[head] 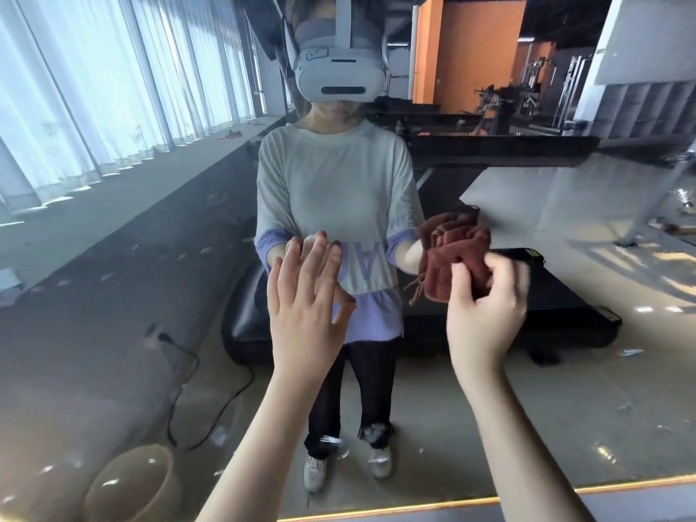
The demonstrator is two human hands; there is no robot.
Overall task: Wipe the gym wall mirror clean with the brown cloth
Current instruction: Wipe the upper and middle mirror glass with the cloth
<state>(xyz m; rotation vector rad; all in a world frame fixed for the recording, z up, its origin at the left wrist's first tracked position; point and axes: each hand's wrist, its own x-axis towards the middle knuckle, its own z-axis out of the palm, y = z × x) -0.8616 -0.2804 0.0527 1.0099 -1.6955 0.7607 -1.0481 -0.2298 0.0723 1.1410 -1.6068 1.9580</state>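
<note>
- Head view: the person is standing close in front of the mirror (113, 258), which is filling nearly the whole view; its lower edge is running as a bright strip along the bottom right.
- The left hand (305, 307) is reaching up toward the glass with nothing in it. Its fingers (314, 273) are lying straight and spread wide, and their tips are meeting their own reflection, so they are touching the glass or sitting just off it; I cannot tell which.
- The right hand (486, 310) is holding the brown cloth (448, 273), with the thumb and curled fingers closing round its right side. This hand is blurring.
- The brown cloth is sitting bunched up against the mirror, to the right of the left hand at about the same height. Its reflection is showing directly above it, and a few loose threads are hanging from its lower left corner.
- In the glass, the reflected person (331, 182) is wearing a white headset (339, 75), a pale top and dark trousers.
- Behind that reflection, a dark treadmill (527, 318) is lying on the floor, and a black cable (196, 389) is trailing across the floor on the left.
- Pale curtains (94, 88) are hanging along the left, an orange wall (470, 50) is showing at the upper right, and a round brown pot (132, 487) is sitting in the lower left corner.
</note>
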